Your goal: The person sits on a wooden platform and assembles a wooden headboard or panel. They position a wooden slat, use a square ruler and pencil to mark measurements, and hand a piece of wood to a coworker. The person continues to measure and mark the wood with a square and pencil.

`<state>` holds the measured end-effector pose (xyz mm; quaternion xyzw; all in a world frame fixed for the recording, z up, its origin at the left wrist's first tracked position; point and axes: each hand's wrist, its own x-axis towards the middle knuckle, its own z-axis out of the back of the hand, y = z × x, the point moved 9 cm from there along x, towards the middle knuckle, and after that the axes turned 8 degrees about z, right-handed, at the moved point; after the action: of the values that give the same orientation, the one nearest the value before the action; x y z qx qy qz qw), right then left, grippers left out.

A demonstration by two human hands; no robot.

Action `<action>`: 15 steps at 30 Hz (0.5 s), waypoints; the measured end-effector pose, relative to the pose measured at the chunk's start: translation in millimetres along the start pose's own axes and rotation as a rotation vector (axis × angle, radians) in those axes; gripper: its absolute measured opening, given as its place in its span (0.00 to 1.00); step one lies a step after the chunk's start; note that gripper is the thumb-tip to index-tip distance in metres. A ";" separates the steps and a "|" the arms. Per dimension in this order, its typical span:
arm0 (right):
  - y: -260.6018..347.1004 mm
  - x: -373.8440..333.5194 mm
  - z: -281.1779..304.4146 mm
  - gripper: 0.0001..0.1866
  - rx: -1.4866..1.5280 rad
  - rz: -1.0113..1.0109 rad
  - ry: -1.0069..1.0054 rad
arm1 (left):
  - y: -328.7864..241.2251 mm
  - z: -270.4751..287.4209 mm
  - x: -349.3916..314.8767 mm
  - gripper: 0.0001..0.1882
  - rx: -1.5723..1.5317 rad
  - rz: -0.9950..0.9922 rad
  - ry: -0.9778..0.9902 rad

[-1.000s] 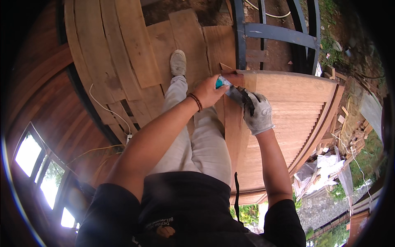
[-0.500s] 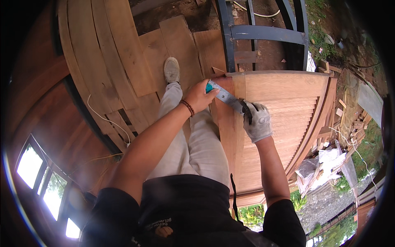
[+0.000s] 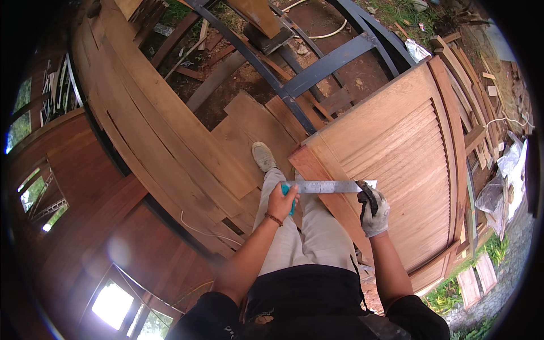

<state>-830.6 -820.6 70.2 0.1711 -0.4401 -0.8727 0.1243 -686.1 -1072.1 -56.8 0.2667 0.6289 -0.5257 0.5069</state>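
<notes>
A try square [image 3: 330,187] with a teal handle and a steel blade is held level across the front of my body. My bare left hand [image 3: 281,204] is closed around its handle. My right hand [image 3: 374,214], in a white glove with dark finger pads, pinches the blade near its far end. Beneath the blade and to the right lies a louvred wooden panel [image 3: 362,133], its near corner close to my legs. The blade passes over the panel's edge; whether it touches the wood I cannot tell.
Loose wide planks [image 3: 164,122] form the floor at the left, with gaps between them. A dark metal frame [image 3: 328,65] stands beyond the panel, over bare soil. Stacked timber [image 3: 467,93] and crumpled plastic sheeting [image 3: 510,164] lie to the right.
The view has turned, so the panel now sits aslant. The try square has come off the panel's far corner toward my body, and its blade has swung from slanting to level. Both hands keep hold.
</notes>
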 end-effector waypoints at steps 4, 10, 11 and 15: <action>-18.5 -24.5 42.1 0.21 -0.087 0.014 -0.209 | 39.3 -6.3 -54.0 0.13 0.275 0.077 0.184; -38.0 -45.7 44.7 0.17 0.053 -0.091 -0.262 | -48.2 -54.6 -34.3 0.12 0.773 -0.217 0.242; -40.3 -50.0 38.4 0.17 0.060 -0.139 -0.209 | -68.5 -68.8 -29.1 0.12 0.716 -0.229 0.278; -26.5 -48.8 32.9 0.30 -0.106 -0.121 -0.176 | -168.5 -143.1 -18.7 0.13 0.837 -0.219 0.358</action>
<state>-801.3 -763.4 76.1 0.1133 -0.3915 -0.9123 0.0410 -877.1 -986.5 16.7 0.4669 0.4646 -0.7304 0.1809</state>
